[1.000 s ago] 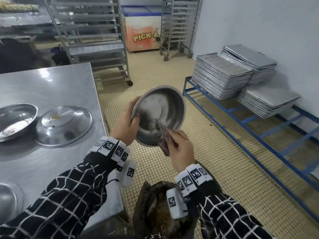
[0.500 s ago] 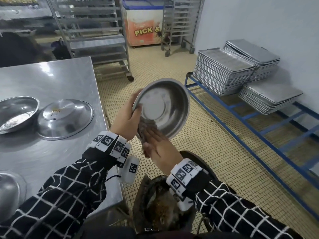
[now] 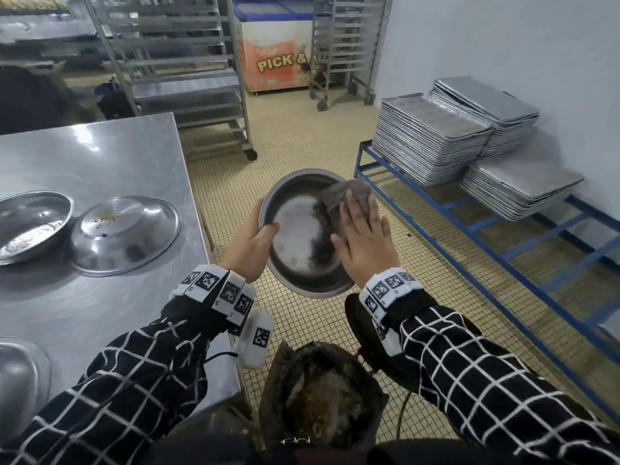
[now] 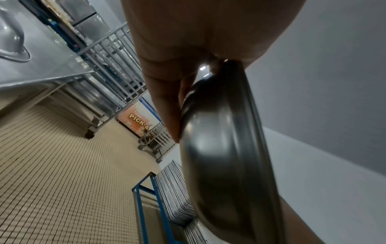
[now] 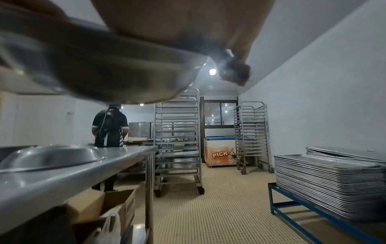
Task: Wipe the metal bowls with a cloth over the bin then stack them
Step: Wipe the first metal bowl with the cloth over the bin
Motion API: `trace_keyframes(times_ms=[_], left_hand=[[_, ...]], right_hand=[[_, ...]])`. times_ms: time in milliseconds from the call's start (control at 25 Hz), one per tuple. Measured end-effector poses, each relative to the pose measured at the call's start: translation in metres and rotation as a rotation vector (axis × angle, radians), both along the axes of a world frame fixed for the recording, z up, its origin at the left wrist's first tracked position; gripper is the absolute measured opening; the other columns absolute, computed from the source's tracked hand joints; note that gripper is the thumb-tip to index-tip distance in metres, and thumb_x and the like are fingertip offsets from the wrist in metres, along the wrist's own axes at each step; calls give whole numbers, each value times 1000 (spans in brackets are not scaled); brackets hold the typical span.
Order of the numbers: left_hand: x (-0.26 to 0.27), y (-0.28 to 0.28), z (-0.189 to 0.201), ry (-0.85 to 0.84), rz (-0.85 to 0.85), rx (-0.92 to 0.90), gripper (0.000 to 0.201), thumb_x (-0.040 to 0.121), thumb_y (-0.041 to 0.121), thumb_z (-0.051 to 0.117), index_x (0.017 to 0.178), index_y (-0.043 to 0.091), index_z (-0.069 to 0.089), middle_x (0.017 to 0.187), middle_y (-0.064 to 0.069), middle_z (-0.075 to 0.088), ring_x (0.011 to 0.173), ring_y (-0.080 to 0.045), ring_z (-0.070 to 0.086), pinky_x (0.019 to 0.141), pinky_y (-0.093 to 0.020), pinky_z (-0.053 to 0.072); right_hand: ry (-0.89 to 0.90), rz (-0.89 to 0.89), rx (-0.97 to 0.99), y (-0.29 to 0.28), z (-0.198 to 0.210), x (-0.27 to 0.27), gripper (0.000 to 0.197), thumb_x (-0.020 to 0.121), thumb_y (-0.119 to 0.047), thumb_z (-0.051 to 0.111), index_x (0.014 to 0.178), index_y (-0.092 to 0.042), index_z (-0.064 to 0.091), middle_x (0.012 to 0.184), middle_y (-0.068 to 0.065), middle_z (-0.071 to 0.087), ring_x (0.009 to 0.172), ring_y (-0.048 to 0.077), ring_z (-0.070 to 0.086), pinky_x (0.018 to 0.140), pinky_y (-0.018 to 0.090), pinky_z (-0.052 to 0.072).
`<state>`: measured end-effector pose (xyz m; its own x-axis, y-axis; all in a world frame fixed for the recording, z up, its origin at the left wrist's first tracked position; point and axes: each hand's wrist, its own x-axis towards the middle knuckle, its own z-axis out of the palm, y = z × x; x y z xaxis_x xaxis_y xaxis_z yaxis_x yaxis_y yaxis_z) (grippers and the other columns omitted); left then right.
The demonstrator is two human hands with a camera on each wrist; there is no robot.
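Left hand (image 3: 251, 244) grips bowl (image 3: 302, 229) rim, mouth tilted toward right hand (image 3: 364, 239) pressing cloth (image 3: 345, 196) flat-fingered inside far wall; bin (image 3: 322, 394) below, nearer the body.

Tiled floor (image 3: 302, 135), pale walls (image 3: 503, 45). Steel desk (image 3: 100, 156) at left; wheeled racks (image 5: 177, 140) & chest freezer (image 3: 271, 62) at back; tray stacks (image 3: 429, 139) on blue frame (image 3: 503, 250).

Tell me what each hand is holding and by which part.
The left hand grips the round metal bowl by its left rim, thumb inside. The right hand presses a brown cloth flat against the bowl's right inner side.
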<state>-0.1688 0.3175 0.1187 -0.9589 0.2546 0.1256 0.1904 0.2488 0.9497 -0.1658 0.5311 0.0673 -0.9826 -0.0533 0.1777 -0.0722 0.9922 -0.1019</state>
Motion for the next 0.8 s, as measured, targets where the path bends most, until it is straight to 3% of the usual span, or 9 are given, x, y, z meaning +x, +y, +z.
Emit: trace_keyframes(times_ms=[80, 160, 240, 280, 360, 440, 520, 640, 800], left_hand=[[-1, -3, -4, -64, -24, 11, 34, 100, 11, 40, 132, 21, 45, 103, 6, 62, 89, 0, 63, 70, -10, 49], [-4, -7, -7, -112, -53, 33, 34, 99, 12, 42, 132, 16, 48, 99, 0, 64, 85, -10, 65, 71, -15, 52], [-6, -8, -8, -152, -76, 63, 29, 99, 12, 42, 127, 15, 51, 94, -2, 64, 73, -4, 64, 67, -14, 53], [-8, -9, -8, -172, -82, 61, 30, 99, 16, 43, 128, 13, 51, 94, -3, 64, 70, -4, 64, 65, -14, 53], [-10, -10, -10, -193, -75, 21, 39, 99, 29, 45, 134, 14, 47, 97, -1, 65, 71, -2, 66, 63, -14, 53], [-11, -14, -12, -136, -45, -8, 55, 93, 46, 53, 138, 18, 41, 106, 5, 64, 80, 3, 67, 70, -16, 55], [-9, -17, -14, -59, -51, -41, 74, 83, 53, 61, 143, 22, 30, 115, 11, 59, 92, 8, 63, 80, -16, 51], [-1, -12, -21, -48, -57, -36, 69, 88, 30, 64, 143, 20, 23, 114, 12, 54, 91, 16, 59, 78, -8, 51], [6, -2, -21, -146, 118, 56, 38, 97, 11, 46, 135, 7, 40, 94, 8, 55, 78, 1, 59, 59, 0, 44]], right_hand=[[90, 18, -159, 1, 11, -4, 73, 96, -54, 25, 149, -21, -13, 157, 2, -17, 145, 29, -1, 112, 44, 22], [100, 10, -346, 5, 22, -10, 72, 95, -51, 38, 152, -21, 6, 154, 8, 25, 131, 26, 40, 96, 36, 42], [73, 4, -452, 9, 30, -13, 56, 93, -39, 53, 142, -20, 35, 117, 4, 60, 99, 20, 60, 87, 33, 49], [50, -13, -488, 10, 32, -13, 44, 92, -32, 57, 132, -17, 46, 98, 0, 64, 86, 17, 61, 82, 32, 51], [-16, -79, -585, 12, 27, -10, 19, 94, -23, 55, 109, -12, 56, 77, -3, 60, 67, 12, 57, 66, 28, 51], [-35, -168, -701, 11, 18, -8, 10, 95, -19, 53, 96, -9, 57, 73, -3, 56, 62, 8, 54, 56, 21, 42], [16, -286, -840, 6, 11, -6, 10, 95, -17, 52, 96, -8, 56, 76, -3, 57, 66, 10, 58, 53, 16, 40], [133, -391, -1051, -9, 13, -3, 10, 97, -18, 49, 94, -9, 54, 79, -3, 59, 68, 9, 60, 52, 15, 41], [124, -357, -1099, -21, 14, 2, 17, 99, -24, 43, 101, -11, 54, 83, -3, 61, 69, 5, 59, 54, 16, 43]])
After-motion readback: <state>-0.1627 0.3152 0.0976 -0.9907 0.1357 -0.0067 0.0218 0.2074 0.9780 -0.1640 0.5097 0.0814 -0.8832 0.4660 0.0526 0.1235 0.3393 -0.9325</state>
